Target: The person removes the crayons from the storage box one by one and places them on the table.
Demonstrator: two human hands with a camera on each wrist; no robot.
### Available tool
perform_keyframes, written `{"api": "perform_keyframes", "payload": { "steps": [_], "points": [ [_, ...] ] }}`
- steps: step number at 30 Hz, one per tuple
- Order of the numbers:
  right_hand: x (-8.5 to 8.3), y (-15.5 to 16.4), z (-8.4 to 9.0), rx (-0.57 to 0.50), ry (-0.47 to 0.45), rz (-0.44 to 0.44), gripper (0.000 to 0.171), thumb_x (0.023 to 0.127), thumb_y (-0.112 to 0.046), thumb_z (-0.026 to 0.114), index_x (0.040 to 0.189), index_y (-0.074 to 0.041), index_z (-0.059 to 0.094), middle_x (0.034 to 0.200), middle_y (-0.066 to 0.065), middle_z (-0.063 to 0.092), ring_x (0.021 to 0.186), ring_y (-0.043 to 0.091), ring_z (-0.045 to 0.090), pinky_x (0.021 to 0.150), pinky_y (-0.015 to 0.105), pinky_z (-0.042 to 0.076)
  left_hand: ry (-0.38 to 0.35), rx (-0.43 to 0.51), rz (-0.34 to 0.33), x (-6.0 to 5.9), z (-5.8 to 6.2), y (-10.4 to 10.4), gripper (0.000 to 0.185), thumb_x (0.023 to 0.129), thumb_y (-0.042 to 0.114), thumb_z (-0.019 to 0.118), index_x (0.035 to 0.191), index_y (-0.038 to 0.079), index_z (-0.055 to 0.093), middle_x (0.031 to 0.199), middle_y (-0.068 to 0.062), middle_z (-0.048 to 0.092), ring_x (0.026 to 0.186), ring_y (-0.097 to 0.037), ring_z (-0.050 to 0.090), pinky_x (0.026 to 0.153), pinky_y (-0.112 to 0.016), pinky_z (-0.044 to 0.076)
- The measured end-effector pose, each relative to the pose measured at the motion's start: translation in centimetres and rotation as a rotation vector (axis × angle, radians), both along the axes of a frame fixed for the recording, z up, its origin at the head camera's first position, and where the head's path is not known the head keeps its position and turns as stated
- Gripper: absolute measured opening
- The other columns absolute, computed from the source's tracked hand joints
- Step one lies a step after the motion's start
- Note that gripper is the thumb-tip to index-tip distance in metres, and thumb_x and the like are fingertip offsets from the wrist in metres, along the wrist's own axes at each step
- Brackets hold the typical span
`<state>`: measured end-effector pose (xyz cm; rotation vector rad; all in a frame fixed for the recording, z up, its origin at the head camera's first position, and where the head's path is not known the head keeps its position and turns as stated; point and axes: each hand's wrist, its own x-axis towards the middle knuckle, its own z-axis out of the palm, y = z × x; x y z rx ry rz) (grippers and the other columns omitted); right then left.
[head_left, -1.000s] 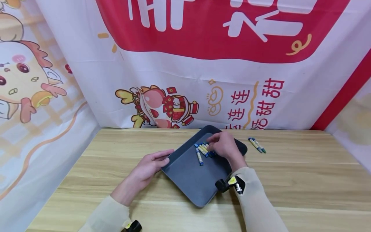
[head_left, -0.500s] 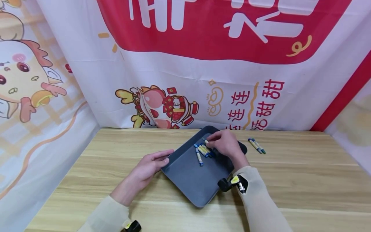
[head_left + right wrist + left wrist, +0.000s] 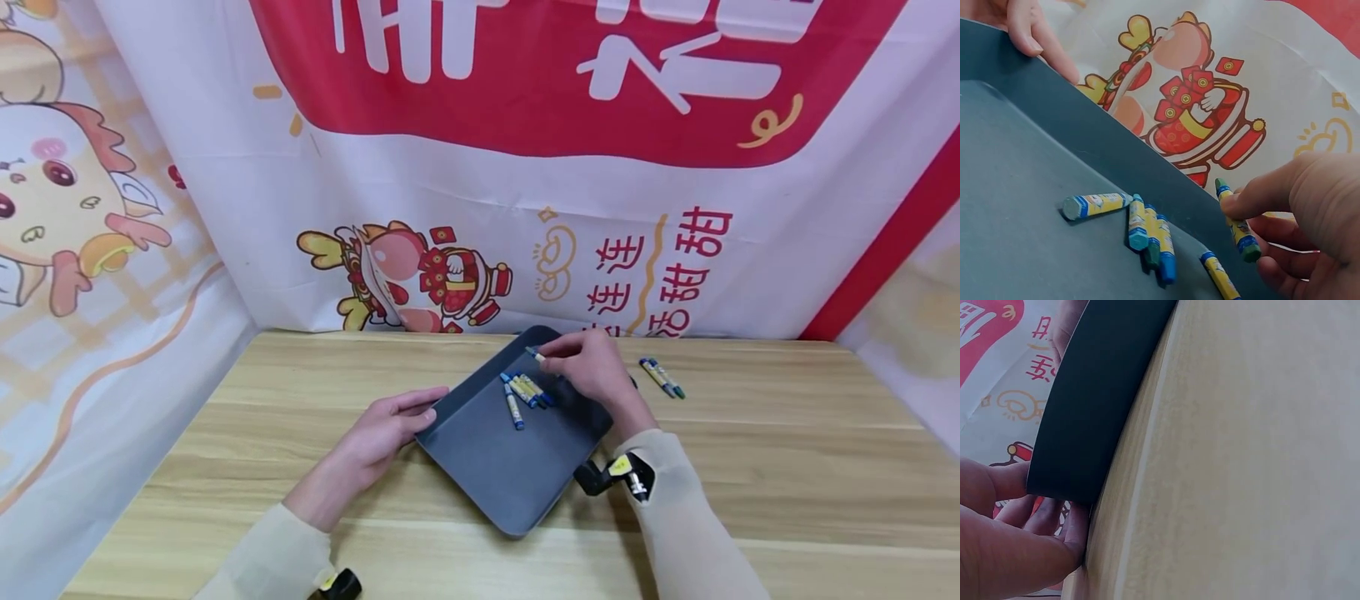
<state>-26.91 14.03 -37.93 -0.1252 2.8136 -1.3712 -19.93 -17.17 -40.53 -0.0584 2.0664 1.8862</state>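
Pinching a green crayon [image 3: 1242,232] in the right hand [image 3: 596,367] over the tray [image 3: 495,483], gripping its edge with the left hand [image 3: 392,427], with several loose crayons [image 3: 516,406] inside it between both hands.

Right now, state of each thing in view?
Tray: open side up.
Inside crayons: at least five, lying down.
Outside crayons: two, lying side by side.
Held crayon: above the tray floor; whether it touches the wall, unclear.
Left fingers: gripping tray corner.
Right fingers: pinching held crayon.
Cloth: hanging, creased.
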Motion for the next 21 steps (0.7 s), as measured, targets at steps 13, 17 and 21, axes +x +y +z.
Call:
{"api": "perform_keyframes", "payload": {
  "steps": [13,17,21],
  "points": [
    [0.4,2.2,0.5,-0.016,0.037,-0.039,0.019,0.098,-0.022,0.078,0.116,-0.017,0.083,0.122,0.009,0.076,0.104,0.025,0.069,0.085,0.034,0.056,0.005,0.008,-0.015,0.1,0.0,-0.1,0.043,0.109,0.013,0.058,0.152,0.011,0.059,0.157,-0.013,0.059,0.134,-0.018,0.062,0.121,-0.041,0.046],
    [0.5,2.9,0.7,-0.011,0.041,-0.057,0.021,0.098,-0.024,0.078,0.117,-0.017,0.083,0.123,0.009,0.076,0.107,0.026,0.069,0.089,0.036,0.056,0.014,0.008,-0.01,0.1,0.0,0.0,0.044,0.108,0.011,0.058,0.152,0.009,0.059,0.156,-0.015,0.06,0.131,-0.017,0.063,0.115,-0.035,0.05],
    [0.6,3.5,0.7,-0.019,0.044,-0.071,0.023,0.099,-0.023,0.076,0.119,-0.016,0.082,0.128,0.01,0.075,0.113,0.027,0.067,0.094,0.038,0.055,0.018,0.008,-0.007,0.2,0.0,0.0,0.044,0.108,0.011,0.058,0.152,0.008,0.059,0.155,-0.015,0.06,0.13,-0.016,0.064,0.113,-0.033,0.051]
  ]
}}
